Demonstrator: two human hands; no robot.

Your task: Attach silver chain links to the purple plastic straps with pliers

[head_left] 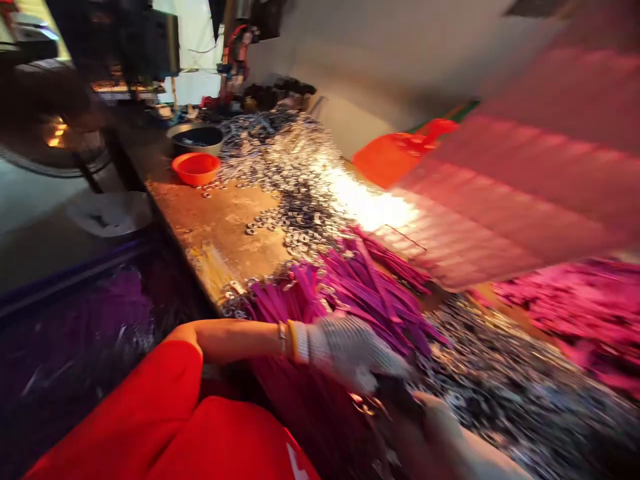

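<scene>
My left hand (357, 350), in a whitish knit glove, reaches over a bundle of purple strips (370, 287). Its fingers are closed at a dark, blurred item (400, 393) that I cannot make out. Some shiny rings (367, 405) show just below those fingers. My right hand (443, 427) is close by on the other side of the dark item, and motion smears its fingers. More purple strips (320, 407) hang down at the table's front edge, below my left wrist.
Heaps of small metal rings (300, 193) and metal pieces (520, 373) cover much of the wooden table (235, 220). An orange bowl (196, 169), a dark-filled basin (197, 139) and an orange scoop (385, 157) stand farther back. A pink sheet (530, 167) overhangs the right; pink pieces (585, 300) lie beneath.
</scene>
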